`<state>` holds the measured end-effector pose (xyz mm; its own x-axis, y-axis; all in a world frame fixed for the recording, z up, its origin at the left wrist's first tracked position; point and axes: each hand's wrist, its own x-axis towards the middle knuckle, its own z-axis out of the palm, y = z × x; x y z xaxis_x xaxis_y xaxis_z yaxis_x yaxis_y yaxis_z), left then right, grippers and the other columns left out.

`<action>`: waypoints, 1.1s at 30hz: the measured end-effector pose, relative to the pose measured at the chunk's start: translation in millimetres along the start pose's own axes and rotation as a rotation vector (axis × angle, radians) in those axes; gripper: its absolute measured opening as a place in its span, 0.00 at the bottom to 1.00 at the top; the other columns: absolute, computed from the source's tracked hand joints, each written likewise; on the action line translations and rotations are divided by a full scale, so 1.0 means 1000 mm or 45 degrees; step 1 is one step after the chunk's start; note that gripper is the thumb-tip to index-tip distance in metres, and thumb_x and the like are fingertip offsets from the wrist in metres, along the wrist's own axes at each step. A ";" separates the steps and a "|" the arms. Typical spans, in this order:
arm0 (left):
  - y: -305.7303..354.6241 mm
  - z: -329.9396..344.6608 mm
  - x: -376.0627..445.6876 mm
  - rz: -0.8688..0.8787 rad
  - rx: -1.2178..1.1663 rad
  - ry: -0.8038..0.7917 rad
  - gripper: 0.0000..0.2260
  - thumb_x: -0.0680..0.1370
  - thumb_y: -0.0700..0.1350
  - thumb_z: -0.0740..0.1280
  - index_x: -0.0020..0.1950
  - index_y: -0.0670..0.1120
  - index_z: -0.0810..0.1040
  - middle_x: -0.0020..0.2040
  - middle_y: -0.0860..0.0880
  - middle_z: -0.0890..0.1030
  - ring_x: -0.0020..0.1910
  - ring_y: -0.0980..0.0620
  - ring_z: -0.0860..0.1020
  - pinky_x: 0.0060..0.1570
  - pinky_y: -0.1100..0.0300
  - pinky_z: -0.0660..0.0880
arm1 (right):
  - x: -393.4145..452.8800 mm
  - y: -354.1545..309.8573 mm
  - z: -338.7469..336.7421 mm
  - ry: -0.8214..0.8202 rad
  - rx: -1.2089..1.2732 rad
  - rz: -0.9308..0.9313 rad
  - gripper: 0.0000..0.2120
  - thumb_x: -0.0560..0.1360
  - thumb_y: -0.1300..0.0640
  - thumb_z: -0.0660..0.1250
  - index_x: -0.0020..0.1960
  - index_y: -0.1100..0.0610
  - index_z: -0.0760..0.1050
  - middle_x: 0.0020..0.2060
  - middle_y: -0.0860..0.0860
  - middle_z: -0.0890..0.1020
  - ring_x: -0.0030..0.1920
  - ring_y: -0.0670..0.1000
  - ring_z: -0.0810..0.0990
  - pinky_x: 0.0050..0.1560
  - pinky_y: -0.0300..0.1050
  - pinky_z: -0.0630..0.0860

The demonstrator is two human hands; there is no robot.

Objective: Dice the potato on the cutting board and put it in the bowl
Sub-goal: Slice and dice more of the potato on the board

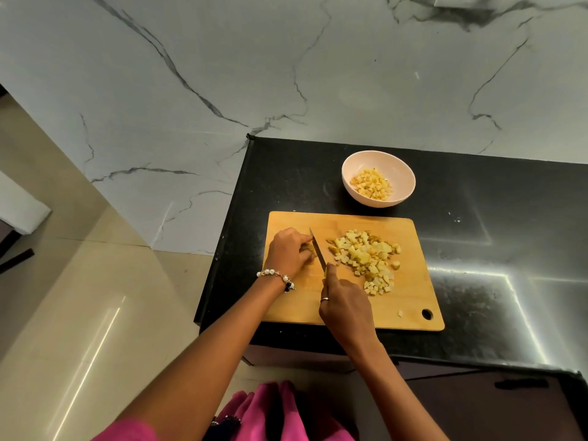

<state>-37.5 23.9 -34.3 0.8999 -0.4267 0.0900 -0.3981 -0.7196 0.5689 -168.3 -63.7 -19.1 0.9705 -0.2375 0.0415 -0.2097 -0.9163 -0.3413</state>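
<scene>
A wooden cutting board (410, 300) lies on the black counter. My left hand (288, 251) curls over a small potato piece (308, 248) at the board's left, mostly hiding it. My right hand (345, 302) grips the handle of a knife (317, 251), whose blade stands against the piece right beside my left fingers. A heap of diced potato (367, 257) lies on the board right of the blade. Behind the board stands a white bowl (402, 173) with more potato dice (372, 183) inside.
The black counter (493, 249) stretches to the right and ends at an edge just left of the board. A marbled wall (286, 74) rises behind it. Beige floor tiles (79, 297) lie to the left. One stray dice (400, 313) sits near the board's hanging hole.
</scene>
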 end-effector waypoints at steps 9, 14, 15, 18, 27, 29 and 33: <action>0.004 0.005 -0.004 -0.091 -0.005 0.042 0.20 0.70 0.48 0.74 0.60 0.45 0.79 0.51 0.46 0.78 0.50 0.50 0.75 0.50 0.59 0.75 | -0.001 0.003 0.007 -0.009 -0.107 0.038 0.25 0.65 0.65 0.73 0.61 0.66 0.75 0.25 0.55 0.77 0.20 0.55 0.72 0.22 0.41 0.55; 0.001 0.003 -0.003 -0.077 -0.057 0.050 0.17 0.71 0.46 0.73 0.58 0.43 0.80 0.50 0.46 0.80 0.49 0.50 0.77 0.51 0.56 0.76 | 0.001 0.000 0.008 0.120 0.009 0.054 0.20 0.69 0.63 0.66 0.61 0.67 0.75 0.23 0.54 0.76 0.20 0.54 0.71 0.22 0.42 0.55; 0.001 0.003 -0.004 -0.073 -0.065 0.055 0.17 0.71 0.45 0.73 0.58 0.43 0.80 0.50 0.46 0.80 0.49 0.50 0.77 0.51 0.56 0.76 | 0.002 -0.001 0.007 0.130 0.021 0.054 0.20 0.69 0.62 0.64 0.61 0.67 0.75 0.23 0.54 0.76 0.20 0.54 0.71 0.22 0.42 0.55; -0.001 0.005 -0.005 -0.058 -0.089 0.078 0.15 0.71 0.45 0.73 0.56 0.43 0.81 0.49 0.46 0.81 0.48 0.51 0.77 0.50 0.55 0.76 | 0.002 -0.002 0.011 0.130 0.015 0.022 0.21 0.70 0.62 0.63 0.62 0.67 0.75 0.24 0.55 0.76 0.21 0.55 0.71 0.23 0.42 0.56; -0.003 0.007 -0.006 -0.009 -0.090 0.121 0.11 0.72 0.45 0.72 0.52 0.42 0.83 0.46 0.45 0.81 0.47 0.47 0.77 0.47 0.52 0.75 | 0.010 -0.015 0.015 0.077 -0.393 -0.002 0.28 0.61 0.67 0.74 0.60 0.67 0.76 0.23 0.57 0.75 0.17 0.56 0.70 0.22 0.39 0.53; -0.002 0.009 -0.008 -0.006 -0.086 0.141 0.11 0.72 0.45 0.72 0.52 0.42 0.83 0.46 0.45 0.81 0.48 0.48 0.76 0.47 0.54 0.74 | 0.002 -0.015 0.015 0.041 -0.396 -0.005 0.28 0.63 0.67 0.73 0.62 0.68 0.74 0.25 0.58 0.76 0.18 0.56 0.71 0.21 0.40 0.55; -0.003 0.011 -0.009 -0.011 -0.094 0.183 0.11 0.72 0.45 0.72 0.51 0.42 0.83 0.46 0.45 0.81 0.47 0.49 0.76 0.45 0.58 0.73 | -0.024 -0.010 0.019 0.032 -0.364 -0.026 0.33 0.53 0.68 0.77 0.58 0.69 0.77 0.21 0.56 0.72 0.15 0.53 0.66 0.19 0.38 0.53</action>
<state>-46.2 23.9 -46.1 0.9215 -0.3342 0.1978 -0.3809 -0.6784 0.6283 -187.2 -42.2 -34.6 0.9723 -0.2228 0.0701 -0.2187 -0.9738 -0.0617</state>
